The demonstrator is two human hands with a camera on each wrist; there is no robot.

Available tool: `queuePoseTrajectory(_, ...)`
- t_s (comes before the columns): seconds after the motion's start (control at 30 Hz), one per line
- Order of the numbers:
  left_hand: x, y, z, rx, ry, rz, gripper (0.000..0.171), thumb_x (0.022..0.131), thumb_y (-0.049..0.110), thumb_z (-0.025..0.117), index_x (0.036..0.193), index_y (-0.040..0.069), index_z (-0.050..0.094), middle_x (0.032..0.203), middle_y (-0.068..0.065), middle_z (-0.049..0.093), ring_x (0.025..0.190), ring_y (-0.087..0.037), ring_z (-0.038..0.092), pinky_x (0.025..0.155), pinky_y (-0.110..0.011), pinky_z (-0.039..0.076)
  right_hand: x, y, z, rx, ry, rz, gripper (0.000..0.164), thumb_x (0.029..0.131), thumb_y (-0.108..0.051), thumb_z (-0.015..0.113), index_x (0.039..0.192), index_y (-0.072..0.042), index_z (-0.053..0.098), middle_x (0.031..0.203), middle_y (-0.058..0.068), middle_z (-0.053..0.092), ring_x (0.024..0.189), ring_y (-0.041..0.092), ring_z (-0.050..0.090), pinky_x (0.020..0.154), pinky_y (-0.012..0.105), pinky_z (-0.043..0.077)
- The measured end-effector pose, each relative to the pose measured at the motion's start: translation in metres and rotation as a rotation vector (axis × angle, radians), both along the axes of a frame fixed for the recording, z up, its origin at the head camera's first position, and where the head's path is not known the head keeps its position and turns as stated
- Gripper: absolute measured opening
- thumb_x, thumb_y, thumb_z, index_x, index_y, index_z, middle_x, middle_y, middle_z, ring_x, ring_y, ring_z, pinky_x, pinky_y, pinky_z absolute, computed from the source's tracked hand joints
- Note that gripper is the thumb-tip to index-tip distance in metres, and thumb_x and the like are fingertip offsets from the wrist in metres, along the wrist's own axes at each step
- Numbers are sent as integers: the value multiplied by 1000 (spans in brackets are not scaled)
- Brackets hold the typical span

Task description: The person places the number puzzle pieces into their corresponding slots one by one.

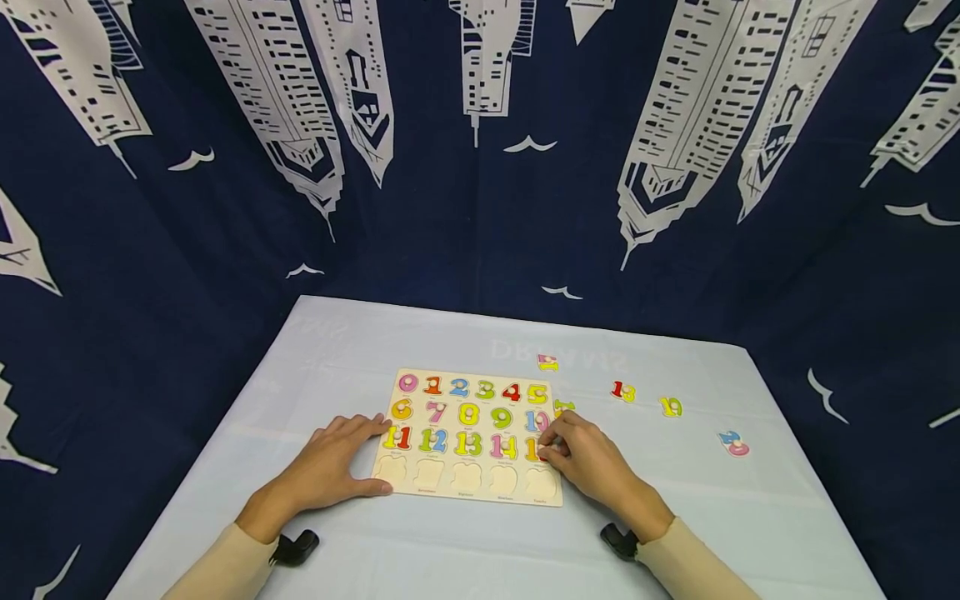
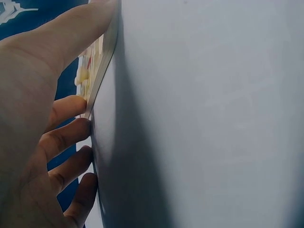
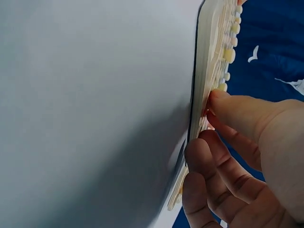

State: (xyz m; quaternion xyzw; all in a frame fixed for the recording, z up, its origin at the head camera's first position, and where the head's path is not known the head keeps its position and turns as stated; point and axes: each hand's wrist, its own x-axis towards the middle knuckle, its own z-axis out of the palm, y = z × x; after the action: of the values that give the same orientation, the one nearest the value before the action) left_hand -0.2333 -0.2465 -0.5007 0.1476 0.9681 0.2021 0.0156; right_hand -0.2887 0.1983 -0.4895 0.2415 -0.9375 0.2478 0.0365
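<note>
A wooden number puzzle board [image 1: 480, 498] lies on the white table, its upper three rows filled with coloured number pieces from 0 upward. Its bottom row shows bare recesses. Spread along the board's left side, my left hand [image 1: 326, 462] touches the edge with thumb and fingertips; the left wrist view shows the fingers [image 2: 66, 130] beside that edge. My right hand [image 1: 600, 462] pinches the number 15 piece [image 1: 532, 450] at the right end of the third row, partly covering it. In the right wrist view the thumb [image 3: 237, 107] presses at the board's edge over something red.
Loose number pieces lie beyond and right of the board: a pink-and-yellow piece [image 1: 548, 362], a red-and-yellow piece [image 1: 623, 391], a yellow-green 19 [image 1: 671, 407] and a blue-and-pink 20 [image 1: 733, 443]. Another yellow-green piece [image 1: 562, 407] sits behind my right hand. A dark blue printed cloth [image 1: 480, 225] hangs behind the table.
</note>
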Motion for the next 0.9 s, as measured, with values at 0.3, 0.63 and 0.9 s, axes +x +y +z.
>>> queuePoseTrajectory(0.3,-1,-1,-1,-2,5,5,104,84,71,98,169,23,63,171,-10,65,148,-34,61,109,-55,52,-16,13,5,-85,0,-74,20,98,-19,97,115,-15,87,105,-2,77,80,8,58,71,22,50)
queuePoseTrajectory(0.63,0,-3,-2,2,-2,10,104,83,72,98,169,23,63,173,-9,64,148,-33,61,108,-52,51,-42,25,6,-69,-35,-202,30,99,-18,95,125,-6,85,107,10,79,81,14,57,69,25,44)
queuePoseTrajectory(0.9,1,-2,-3,8,13,2,103,84,70,98,168,23,64,173,-9,64,148,-33,61,108,-52,51,-54,24,0,-52,-53,-244,19,98,-18,96,111,-7,87,102,8,76,81,17,56,72,27,45)
